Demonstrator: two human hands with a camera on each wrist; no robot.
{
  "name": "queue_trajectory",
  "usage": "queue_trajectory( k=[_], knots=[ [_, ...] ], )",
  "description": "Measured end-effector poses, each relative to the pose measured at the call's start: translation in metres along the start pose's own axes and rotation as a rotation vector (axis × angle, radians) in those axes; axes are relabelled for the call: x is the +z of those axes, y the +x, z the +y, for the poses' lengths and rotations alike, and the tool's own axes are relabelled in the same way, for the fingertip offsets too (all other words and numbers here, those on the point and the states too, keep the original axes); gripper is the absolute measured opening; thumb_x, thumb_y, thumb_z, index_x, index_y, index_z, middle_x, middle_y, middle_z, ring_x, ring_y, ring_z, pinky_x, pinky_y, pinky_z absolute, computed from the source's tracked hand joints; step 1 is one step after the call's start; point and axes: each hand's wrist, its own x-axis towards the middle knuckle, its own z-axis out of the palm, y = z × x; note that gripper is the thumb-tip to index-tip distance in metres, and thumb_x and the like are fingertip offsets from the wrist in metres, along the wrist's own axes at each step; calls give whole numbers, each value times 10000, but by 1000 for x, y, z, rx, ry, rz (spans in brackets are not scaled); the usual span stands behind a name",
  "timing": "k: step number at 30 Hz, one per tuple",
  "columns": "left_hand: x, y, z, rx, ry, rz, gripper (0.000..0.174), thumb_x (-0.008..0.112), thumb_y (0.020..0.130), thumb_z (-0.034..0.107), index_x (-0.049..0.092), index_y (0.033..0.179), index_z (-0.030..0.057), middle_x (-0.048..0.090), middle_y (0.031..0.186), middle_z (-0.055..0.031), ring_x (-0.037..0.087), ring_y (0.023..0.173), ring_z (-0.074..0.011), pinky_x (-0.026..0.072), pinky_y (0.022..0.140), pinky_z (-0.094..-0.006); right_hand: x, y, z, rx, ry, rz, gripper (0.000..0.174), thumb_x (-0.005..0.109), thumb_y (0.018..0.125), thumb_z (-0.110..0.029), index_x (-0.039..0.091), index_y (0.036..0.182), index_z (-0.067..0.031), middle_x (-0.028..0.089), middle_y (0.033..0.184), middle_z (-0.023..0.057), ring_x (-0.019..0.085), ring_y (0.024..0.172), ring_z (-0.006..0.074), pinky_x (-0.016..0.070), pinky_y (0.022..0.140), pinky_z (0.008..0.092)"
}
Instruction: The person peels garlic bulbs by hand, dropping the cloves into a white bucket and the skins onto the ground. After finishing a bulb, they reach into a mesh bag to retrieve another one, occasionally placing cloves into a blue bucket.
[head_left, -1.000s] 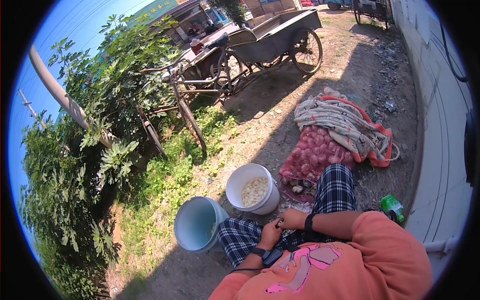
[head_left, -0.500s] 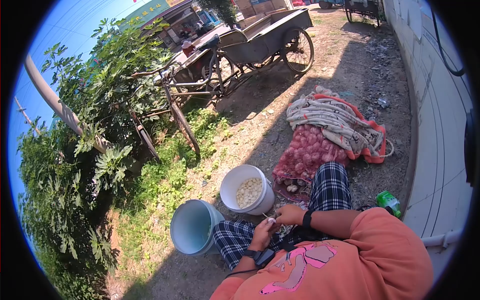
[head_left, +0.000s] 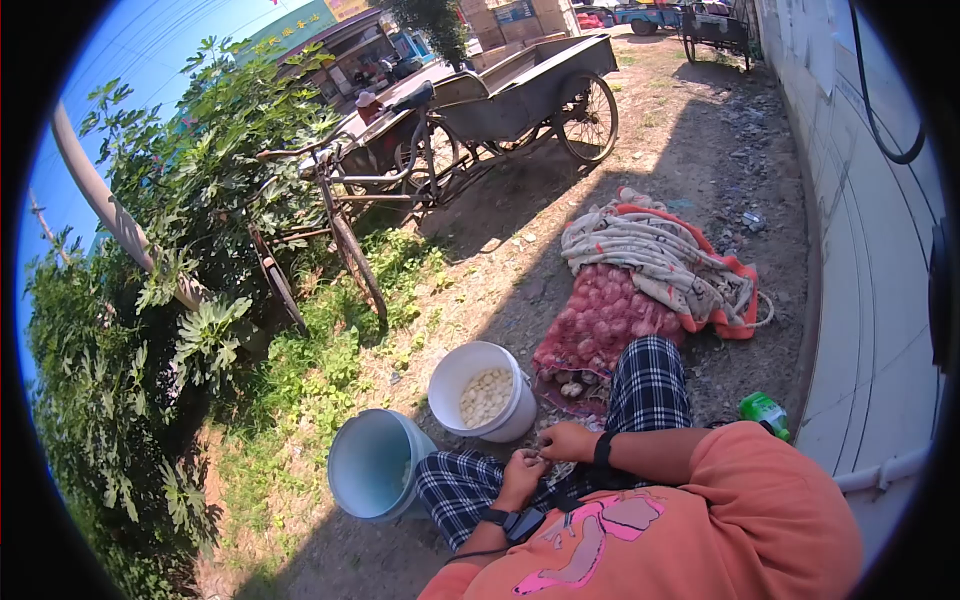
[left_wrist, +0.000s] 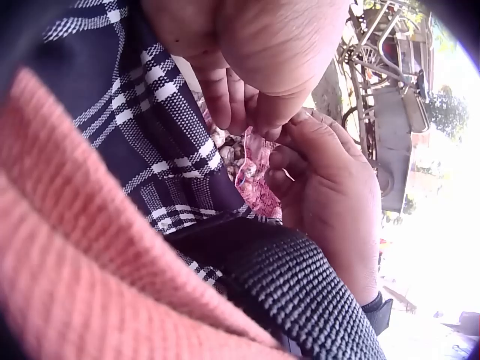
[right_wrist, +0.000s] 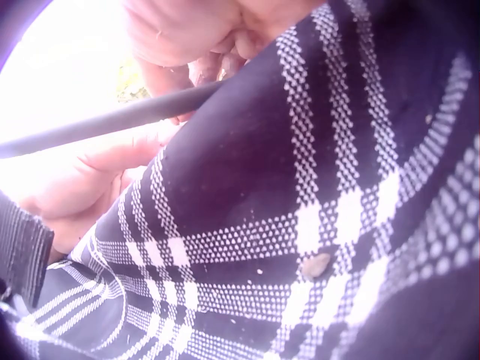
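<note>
Both hands meet over the lap in the head view, fingertips together. My left hand (head_left: 521,476) has its fingers curled around a garlic bulb, now almost wholly hidden. From the other side my right hand (head_left: 568,441) pinches at it with thumb and fingers; I cannot tell whether it holds anything else. In the left wrist view, the left hand (left_wrist: 259,52) hangs from above and its fingertips come up against the right hand's (left_wrist: 337,180) thumb. Close ahead of the hands stands a white bucket (head_left: 522,412) with many peeled garlic cloves (head_left: 487,398) inside.
A pale blue bucket (head_left: 345,480) stands beside the left knee. Ahead of the right knee lies a pink mesh sack of garlic (head_left: 610,310), partly under a striped cloth (head_left: 655,245). A green bottle (head_left: 763,412) lies near the wall (head_left: 860,300). A cargo tricycle (head_left: 520,105) stands beyond.
Half a second ago the white bulb showed between the hands; now the fingers cover it. The hands have drawn close together again. The whole head view has shifted, with the buckets and sack sliding left and slightly down.
</note>
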Motion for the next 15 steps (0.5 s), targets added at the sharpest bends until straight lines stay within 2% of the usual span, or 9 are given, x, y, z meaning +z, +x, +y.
queue_trajectory(
  k=[2, 5, 9, 15],
  knots=[
    [-2, 0, 0, -16, 43, -4, 223, 578, 745, 47, 460, 913, -41, 599, 801, -109, 579, 712, -127, 456, 629, -217, -3, -2, 1, 1, 11, 38, 234, 570, 640, -238, 633, 751, -42, 598, 690, 171, 588, 664, 314, 464, 627, 365],
    [-3, 1, 3, -21, 142, -4, 226, 594, 724, 44, 464, 886, -44, 603, 765, -114, 584, 678, -134, 461, 608, -228, 0, 1, 1, 49, -3, -24, 250, 579, 631, -250, 603, 735, -23, 591, 691, 171, 583, 661, 310, 457, 614, 374],
    [-2, -2, 4, -23, 83, 19, 217, 596, 720, 25, 456, 869, -48, 598, 763, -124, 593, 676, -149, 471, 598, -228, 0, 2, -2, 65, -78, 2, 235, 584, 601, -217, 631, 717, -18, 592, 661, 184, 592, 640, 311, 467, 609, 371],
    [-1, -2, 5, 31, 10, 67, 202, 592, 728, 12, 440, 853, -32, 591, 763, -122, 592, 670, -148, 478, 601, -226, -4, 0, -9, 53, 25, 0, 223, 590, 586, -222, 627, 662, -15, 584, 653, 196, 585, 635, 327, 465, 598, 386]
  ],
)
